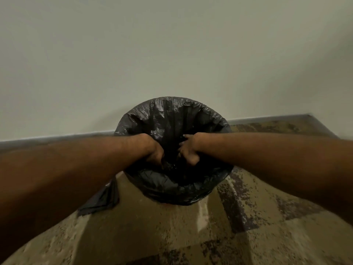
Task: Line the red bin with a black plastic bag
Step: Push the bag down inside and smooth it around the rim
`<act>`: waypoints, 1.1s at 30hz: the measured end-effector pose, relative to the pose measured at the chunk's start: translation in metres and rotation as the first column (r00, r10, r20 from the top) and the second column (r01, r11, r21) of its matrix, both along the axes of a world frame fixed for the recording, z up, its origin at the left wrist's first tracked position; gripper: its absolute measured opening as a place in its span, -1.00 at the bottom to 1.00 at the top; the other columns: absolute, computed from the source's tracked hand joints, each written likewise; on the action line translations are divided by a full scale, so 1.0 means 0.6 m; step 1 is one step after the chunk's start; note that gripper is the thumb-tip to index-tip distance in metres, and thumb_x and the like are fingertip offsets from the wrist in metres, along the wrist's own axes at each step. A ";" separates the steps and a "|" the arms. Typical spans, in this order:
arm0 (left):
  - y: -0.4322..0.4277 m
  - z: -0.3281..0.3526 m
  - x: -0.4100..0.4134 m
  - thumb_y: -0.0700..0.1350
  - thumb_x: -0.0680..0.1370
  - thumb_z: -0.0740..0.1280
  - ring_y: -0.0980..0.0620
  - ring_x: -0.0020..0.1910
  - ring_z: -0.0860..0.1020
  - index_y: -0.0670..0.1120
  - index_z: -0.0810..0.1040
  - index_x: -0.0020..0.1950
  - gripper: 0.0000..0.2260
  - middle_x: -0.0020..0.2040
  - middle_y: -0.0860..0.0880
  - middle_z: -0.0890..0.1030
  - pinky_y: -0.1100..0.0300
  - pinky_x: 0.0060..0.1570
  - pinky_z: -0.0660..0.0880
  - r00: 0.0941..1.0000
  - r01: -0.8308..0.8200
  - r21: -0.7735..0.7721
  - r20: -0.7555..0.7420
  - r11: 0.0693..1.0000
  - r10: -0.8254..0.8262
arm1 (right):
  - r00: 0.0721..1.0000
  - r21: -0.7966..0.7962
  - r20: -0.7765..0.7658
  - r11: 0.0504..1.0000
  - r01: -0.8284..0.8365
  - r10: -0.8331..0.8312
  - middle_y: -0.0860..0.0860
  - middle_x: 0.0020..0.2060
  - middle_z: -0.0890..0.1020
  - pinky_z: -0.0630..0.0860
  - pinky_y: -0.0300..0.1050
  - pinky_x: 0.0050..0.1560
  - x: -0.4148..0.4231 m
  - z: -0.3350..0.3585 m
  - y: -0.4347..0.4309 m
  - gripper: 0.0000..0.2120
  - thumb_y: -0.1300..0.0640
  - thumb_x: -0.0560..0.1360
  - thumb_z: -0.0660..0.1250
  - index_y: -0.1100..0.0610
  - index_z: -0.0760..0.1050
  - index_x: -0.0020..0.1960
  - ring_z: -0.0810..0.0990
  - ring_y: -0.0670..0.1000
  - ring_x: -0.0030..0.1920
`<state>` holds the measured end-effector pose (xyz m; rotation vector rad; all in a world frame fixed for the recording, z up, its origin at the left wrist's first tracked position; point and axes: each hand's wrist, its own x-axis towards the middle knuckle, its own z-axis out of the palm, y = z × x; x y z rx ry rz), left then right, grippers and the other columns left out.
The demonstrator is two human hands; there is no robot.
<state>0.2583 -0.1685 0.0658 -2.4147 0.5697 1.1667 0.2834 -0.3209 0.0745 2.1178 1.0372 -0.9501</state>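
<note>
Bag already draped over rim, hiding red bin almost wholly; bin stands on carpet against wall. Left hand and right hand inside mouth, fingers curled, gripping plastic. Remaining, likely: press liner down, tidy loose corner at left.

**Bin buried, fingers out of sight**

The black plastic bag wraps the bin so fully its red barely peeks out below. Fingertips of the left hand and right hand sink into dark folds, grip unreadable. Both forearms run off the frame's edges.
</note>
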 end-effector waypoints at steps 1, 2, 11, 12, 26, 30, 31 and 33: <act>0.007 0.016 -0.001 0.26 0.58 0.15 -0.15 0.42 0.42 -0.05 0.44 0.45 -0.44 0.45 -0.13 0.45 -0.09 0.43 0.30 0.994 0.091 0.023 0.063 0.996 -0.092 | 0.996 -0.020 0.053 0.998 -0.064 0.065 -0.03 0.46 0.40 0.14 0.32 0.47 0.001 0.019 -0.009 -0.30 -0.47 0.34 0.25 -0.25 0.36 0.42 0.27 0.17 0.52; 0.014 0.024 -0.002 0.34 0.56 0.07 -0.14 0.48 0.35 -0.02 0.39 0.49 -0.37 0.49 -0.10 0.40 -0.11 0.47 0.22 0.981 0.161 0.040 0.100 0.986 -0.164 | 0.982 -0.081 0.103 0.985 -0.151 0.159 0.00 0.55 0.25 -0.08 0.29 0.53 0.000 0.034 -0.017 -0.19 -0.49 0.39 0.16 -0.15 0.22 0.54 0.09 0.13 0.59; 0.056 0.054 -0.036 0.33 0.59 -0.12 -0.07 0.59 0.16 -0.08 0.32 0.53 -0.30 0.55 -0.11 0.31 -0.16 0.56 -0.12 0.973 0.204 0.150 0.073 0.967 -0.217 | 0.965 -0.131 0.194 0.979 -0.153 0.177 0.05 0.60 0.10 -0.32 0.21 0.53 -0.012 0.067 -0.081 0.01 -0.60 0.37 -0.04 0.04 0.08 0.60 -0.10 0.06 0.61; 0.053 0.058 -0.036 0.36 0.58 -0.10 -0.08 0.57 0.21 -0.08 0.36 0.51 -0.29 0.53 -0.12 0.35 -0.15 0.56 -0.09 0.973 0.207 0.120 0.082 0.971 -0.218 | 0.966 -0.107 0.200 0.984 -0.144 0.163 0.06 0.59 0.15 -0.29 0.21 0.54 -0.012 0.069 -0.079 0.03 -0.60 0.36 -0.04 0.06 0.11 0.60 -0.07 0.06 0.61; 0.136 0.106 -0.053 -0.11 0.56 0.34 -0.14 0.53 0.25 -0.13 0.12 0.59 -0.34 0.57 -0.16 0.26 0.00 0.48 0.21 0.518 -0.113 -0.914 0.281 0.391 0.808 | 0.733 0.882 0.093 0.398 0.253 -0.673 0.12 0.60 0.08 0.02 -0.05 0.55 -0.003 0.099 -0.137 -0.26 -0.03 0.56 0.32 0.15 0.06 0.60 0.05 0.10 0.59; 0.116 0.120 -0.013 -0.07 0.57 0.35 -0.14 0.47 0.37 -0.14 0.25 0.55 -0.41 0.51 -0.14 0.38 0.04 0.44 0.26 0.545 -0.151 -0.903 0.264 0.403 0.796 | 0.756 0.873 0.138 0.439 0.211 -0.639 0.13 0.58 0.17 0.11 -0.02 0.55 0.042 0.115 -0.086 -0.37 0.07 0.59 0.26 0.16 0.11 0.58 0.16 0.11 0.56; 0.110 0.121 -0.002 -0.07 0.57 0.34 -0.15 0.42 0.42 -0.14 0.29 0.53 -0.45 0.47 -0.15 0.44 0.04 0.41 0.31 0.563 -0.168 -0.891 0.265 0.422 0.783 | 0.764 0.867 0.118 0.441 0.233 -0.635 0.13 0.55 0.23 0.18 0.01 0.52 0.054 0.119 -0.071 -0.41 0.06 0.61 0.24 0.15 0.15 0.56 0.23 0.12 0.53; 0.103 0.121 0.017 -0.08 0.57 0.33 -0.17 0.33 0.50 -0.16 0.41 0.46 -0.54 0.38 -0.18 0.53 0.04 0.35 0.39 0.563 -0.217 -0.862 0.273 0.459 0.780 | 0.768 0.833 0.076 0.464 0.301 -0.636 0.15 0.45 0.40 0.33 0.02 0.42 0.078 0.121 -0.046 -0.53 0.04 0.63 0.20 0.14 0.28 0.49 0.39 0.15 0.43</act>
